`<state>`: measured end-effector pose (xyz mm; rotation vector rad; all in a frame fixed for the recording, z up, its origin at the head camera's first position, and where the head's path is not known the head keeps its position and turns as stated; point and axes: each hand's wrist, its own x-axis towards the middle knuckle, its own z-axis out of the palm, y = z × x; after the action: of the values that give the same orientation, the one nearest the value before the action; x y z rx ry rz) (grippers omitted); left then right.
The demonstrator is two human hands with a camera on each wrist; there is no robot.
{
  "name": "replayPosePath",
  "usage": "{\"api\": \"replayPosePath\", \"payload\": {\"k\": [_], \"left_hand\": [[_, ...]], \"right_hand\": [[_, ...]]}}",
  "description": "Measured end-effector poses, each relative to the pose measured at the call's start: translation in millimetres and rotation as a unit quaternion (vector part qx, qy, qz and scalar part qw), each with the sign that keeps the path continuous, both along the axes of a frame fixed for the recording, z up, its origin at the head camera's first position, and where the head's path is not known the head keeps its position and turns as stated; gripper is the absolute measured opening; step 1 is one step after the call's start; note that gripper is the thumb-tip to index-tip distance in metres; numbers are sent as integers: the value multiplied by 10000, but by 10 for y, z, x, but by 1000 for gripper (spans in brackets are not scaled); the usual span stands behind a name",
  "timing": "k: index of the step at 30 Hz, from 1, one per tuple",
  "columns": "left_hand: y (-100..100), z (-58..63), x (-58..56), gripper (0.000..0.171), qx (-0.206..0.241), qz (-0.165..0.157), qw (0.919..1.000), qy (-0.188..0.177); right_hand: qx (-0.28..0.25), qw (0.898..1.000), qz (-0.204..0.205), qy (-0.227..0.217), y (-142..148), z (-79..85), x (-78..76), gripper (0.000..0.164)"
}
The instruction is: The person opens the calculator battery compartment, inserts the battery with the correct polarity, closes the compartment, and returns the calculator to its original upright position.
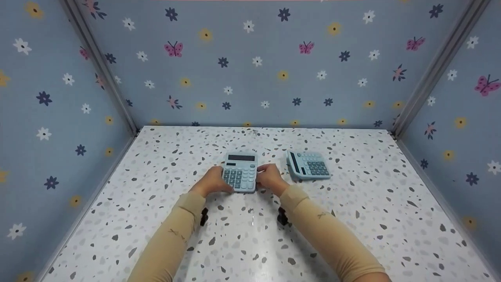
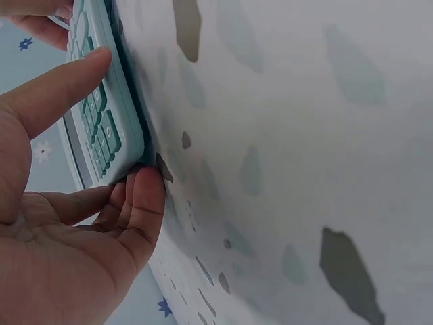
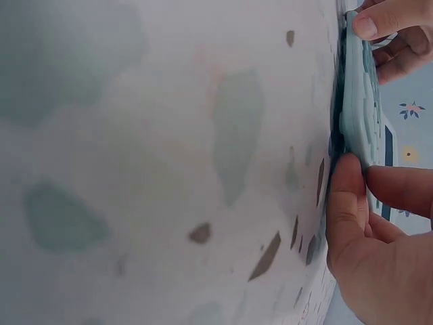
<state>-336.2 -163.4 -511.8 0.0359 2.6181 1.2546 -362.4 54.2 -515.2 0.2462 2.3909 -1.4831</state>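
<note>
A light blue calculator [image 1: 241, 167] lies between both hands, its dark display towards the back wall. My left hand [image 1: 213, 181] holds its left side; in the left wrist view the thumb lies along the near edge of the calculator [image 2: 128, 128] and the other fingers curl at its side, close to the table. My right hand [image 1: 271, 179] grips the right edge, with thumb and fingers at the side of the calculator [image 3: 355, 115] in the right wrist view. A second light blue calculator [image 1: 309, 164] sits to the right, turned sideways with its display on the left.
The white speckled table [image 1: 156, 219] reaches back to a blue wall [image 1: 250, 78] printed with flowers and butterflies. Similar panels stand at left and right, joined by grey metal corner posts [image 1: 101, 66].
</note>
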Motion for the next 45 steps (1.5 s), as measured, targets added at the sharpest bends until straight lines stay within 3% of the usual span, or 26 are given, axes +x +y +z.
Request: {"api": "replayPosePath", "payload": {"k": [10, 17, 23, 27, 33, 45], "left_hand": [[5, 11, 36, 59, 1, 11, 9998, -174], [7, -1, 58, 62, 70, 37, 9998, -176], [12, 23, 26, 65, -129, -25, 9997, -192], [4, 86, -14, 73, -213, -20, 9998, -12], [-33, 241, -57, 90, 38, 191, 9993, 330], [-8, 506, -56, 75, 309, 230, 9982, 460]], "right_hand": [[16, 9997, 215, 114, 5, -2, 28, 39], [122, 9994, 288, 125, 25, -12, 24, 38], [317, 9987, 376, 139, 35, 23, 41, 44], [464, 9979, 413, 202, 52, 118, 44, 50], [276, 9975, 493, 423, 137, 314, 42, 52], [-291, 9881, 720, 1328, 425, 616, 148, 41]]}}
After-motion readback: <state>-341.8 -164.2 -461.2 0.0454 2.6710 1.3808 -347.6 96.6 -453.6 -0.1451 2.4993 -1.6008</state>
